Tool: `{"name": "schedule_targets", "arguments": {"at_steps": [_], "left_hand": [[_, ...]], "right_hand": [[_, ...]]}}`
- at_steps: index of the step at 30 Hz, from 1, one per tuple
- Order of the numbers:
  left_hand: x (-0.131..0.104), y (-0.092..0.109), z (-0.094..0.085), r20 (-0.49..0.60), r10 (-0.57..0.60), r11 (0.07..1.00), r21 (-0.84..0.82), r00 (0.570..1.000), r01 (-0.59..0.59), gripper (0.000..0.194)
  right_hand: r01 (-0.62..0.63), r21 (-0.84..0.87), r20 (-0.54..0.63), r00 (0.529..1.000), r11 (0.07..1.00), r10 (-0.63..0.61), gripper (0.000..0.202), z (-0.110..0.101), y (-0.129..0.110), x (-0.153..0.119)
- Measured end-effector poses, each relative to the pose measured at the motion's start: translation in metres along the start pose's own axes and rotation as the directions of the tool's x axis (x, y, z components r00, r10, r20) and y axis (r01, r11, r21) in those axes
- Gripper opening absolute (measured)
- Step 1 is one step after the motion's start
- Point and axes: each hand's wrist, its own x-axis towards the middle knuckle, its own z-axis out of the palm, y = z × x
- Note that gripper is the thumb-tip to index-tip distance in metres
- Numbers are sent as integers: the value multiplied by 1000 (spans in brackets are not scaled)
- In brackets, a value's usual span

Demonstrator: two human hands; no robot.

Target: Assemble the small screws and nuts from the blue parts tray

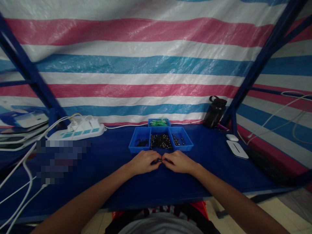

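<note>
My left hand (145,162) and my right hand (177,162) meet just in front of the blue bins, fingertips pinched together. Between them is a small dark metallic piece (160,160), too small to name and mostly covered by the fingers. Right behind my hands, the middle blue bin (161,129) holds many small black and brassy parts (161,141). In the left blue bin (136,133) lie thin dark pieces (142,142). A few small metallic parts (179,140) are in the right blue bin (187,143). Green pieces (159,122) fill the small bin at the back.
A white power strip (85,130) with plugs and cables stands at the back left, near stacked devices (21,130). At the right are a dark bottle (214,112), a white mouse (232,137) and a flat white box (237,149). Blue frame posts flank the table (109,191).
</note>
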Motion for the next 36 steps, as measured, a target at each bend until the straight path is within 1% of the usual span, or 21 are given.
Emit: {"name": "schedule_targets", "arguments": {"at_steps": [14,23,29,36], "left_hand": [[0,-1,1,20,9,1000,12,1000,-9,7],[1,-1,4,7,-10,1000,-1,1000,10,7],[0,1,2,-3,-16,1000,-10,1000,16,9],[1,3,3,15,-30,999,10,999,30,6]], "right_hand": [[20,-10,6,1000,1000,-20,10,3,1,0],[6,-11,16,1000,1000,-6,11,3,1,0],[20,-16,7,1000,1000,-20,12,3,1,1],[-10,-46,31,999,999,12,11,6,1,2]]}}
